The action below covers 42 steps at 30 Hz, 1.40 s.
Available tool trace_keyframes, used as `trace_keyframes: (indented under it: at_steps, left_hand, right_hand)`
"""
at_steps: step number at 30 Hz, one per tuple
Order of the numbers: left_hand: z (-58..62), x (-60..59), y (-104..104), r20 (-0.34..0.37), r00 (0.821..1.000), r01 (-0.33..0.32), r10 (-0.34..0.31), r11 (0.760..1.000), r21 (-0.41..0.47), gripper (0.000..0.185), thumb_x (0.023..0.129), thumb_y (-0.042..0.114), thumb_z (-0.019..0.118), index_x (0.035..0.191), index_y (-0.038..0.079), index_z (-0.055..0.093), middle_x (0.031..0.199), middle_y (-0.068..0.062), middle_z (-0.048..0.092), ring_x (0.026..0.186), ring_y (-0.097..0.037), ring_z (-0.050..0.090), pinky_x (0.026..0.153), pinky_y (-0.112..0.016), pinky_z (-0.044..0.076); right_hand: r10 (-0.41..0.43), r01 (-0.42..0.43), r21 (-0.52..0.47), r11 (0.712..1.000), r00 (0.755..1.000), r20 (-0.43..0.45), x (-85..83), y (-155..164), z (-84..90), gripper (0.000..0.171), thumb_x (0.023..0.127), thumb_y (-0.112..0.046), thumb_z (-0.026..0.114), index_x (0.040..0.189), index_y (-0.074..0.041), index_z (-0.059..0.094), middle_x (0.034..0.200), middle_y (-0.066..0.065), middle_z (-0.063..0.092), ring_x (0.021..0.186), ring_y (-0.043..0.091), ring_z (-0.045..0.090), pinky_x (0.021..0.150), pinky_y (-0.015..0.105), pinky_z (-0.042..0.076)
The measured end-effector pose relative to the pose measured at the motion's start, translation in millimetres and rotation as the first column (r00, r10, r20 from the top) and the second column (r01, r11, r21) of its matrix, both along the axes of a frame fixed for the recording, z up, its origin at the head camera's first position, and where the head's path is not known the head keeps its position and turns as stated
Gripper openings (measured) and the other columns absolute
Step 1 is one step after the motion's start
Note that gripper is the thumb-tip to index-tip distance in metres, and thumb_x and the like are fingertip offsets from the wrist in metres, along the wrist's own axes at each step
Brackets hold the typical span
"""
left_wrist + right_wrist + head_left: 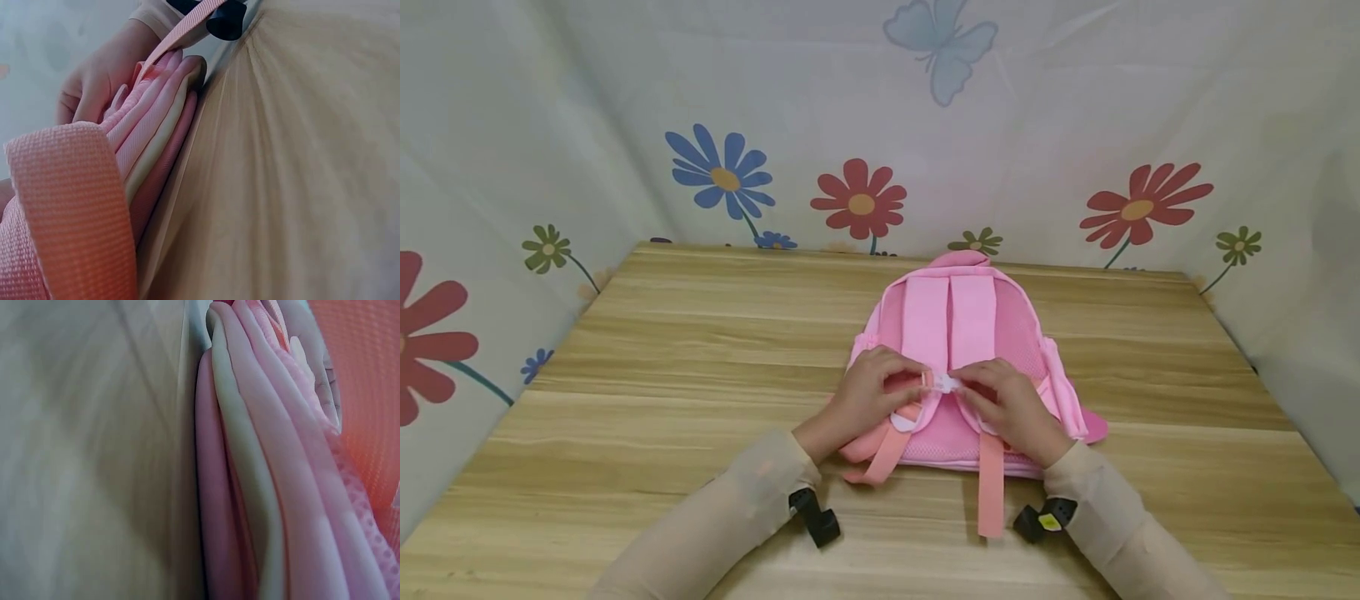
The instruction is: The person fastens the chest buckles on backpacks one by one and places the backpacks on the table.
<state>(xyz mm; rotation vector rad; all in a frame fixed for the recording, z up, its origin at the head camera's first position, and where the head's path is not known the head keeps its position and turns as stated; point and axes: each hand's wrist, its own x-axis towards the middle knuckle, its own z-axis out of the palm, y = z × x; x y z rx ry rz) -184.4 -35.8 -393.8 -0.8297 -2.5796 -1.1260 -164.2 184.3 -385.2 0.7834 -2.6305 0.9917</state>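
Observation:
A pink child's backpack lies on the table with its shoulder straps facing up. Over its middle is a white plastic buckle. My left hand pinches the coral webbing end at the buckle's left side between thumb and fingers. On the other side, my right hand pinches the buckle's right end. The two halves meet, but whether they are locked I cannot tell. A coral strap fills the left wrist view's near corner, with the right hand beyond. Layered bag edges fill the right wrist view.
A wood-grain table holds the bag. Loose coral strap tails hang toward the table's near side. A white cloth with printed flowers stands behind and at both sides. Black wrist cameras sit on both sleeves.

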Motion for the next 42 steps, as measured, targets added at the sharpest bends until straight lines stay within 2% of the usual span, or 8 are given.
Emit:
trace_keyframes:
  at_steps: [6,14,33,42]
  left_hand:
    - [2.4,0.9,1.2,0.015,1.0,-0.013,0.014,0.999,-0.033,0.023,0.078,0.028,0.069,0.098,0.018,0.069,0.091,0.005,0.068,0.089,-0.01,0.055,0.085,-0.03,0.04]
    - [2.1,-0.7,2.4,-0.022,1.0,-0.009,0.008,0.998,-0.055,0.021,0.077,0.029,0.07,0.096,0.019,0.07,0.089,0.007,0.069,0.086,-0.009,0.054,0.083,-0.028,0.039]
    - [4.1,-0.7,4.3,-0.036,0.999,0.001,-0.005,0.996,-0.089,0.021,0.076,0.028,0.07,0.094,0.018,0.07,0.089,0.007,0.069,0.084,-0.009,0.053,0.079,-0.027,0.04]
    - [2.1,-0.5,2.5,-0.011,1.0,-0.021,0.019,0.991,-0.131,0.027,0.077,0.034,0.069,0.099,0.019,0.067,0.095,0.007,0.067,0.09,-0.01,0.054,0.084,-0.029,0.04]
  right_hand:
    - [0.0,0.0,-0.011,1.0,1.0,-0.016,0.1,-1.4,-1.3,0.024,0.081,-0.013,0.065,0.105,-0.011,0.066,0.101,0.003,0.066,0.095,0.015,0.057,0.081,0.034,0.049]
    - [0.006,-0.006,-0.006,1.0,0.999,-0.033,0.6,-3.7,0.0,0.023,0.081,-0.011,0.065,0.104,-0.01,0.067,0.1,0.004,0.066,0.095,0.016,0.058,0.082,0.034,0.049]
    - [0.003,-0.003,0.013,1.0,1.0,-0.002,2.0,-6.7,2.7,0.025,0.082,-0.012,0.064,0.107,-0.009,0.065,0.103,0.005,0.065,0.099,0.018,0.058,0.084,0.036,0.049]
    - [0.005,-0.005,0.014,1.0,1.0,0.028,1.6,-7.3,1.0,0.025,0.083,-0.015,0.064,0.108,-0.011,0.064,0.106,0.003,0.065,0.102,0.018,0.057,0.087,0.038,0.047]
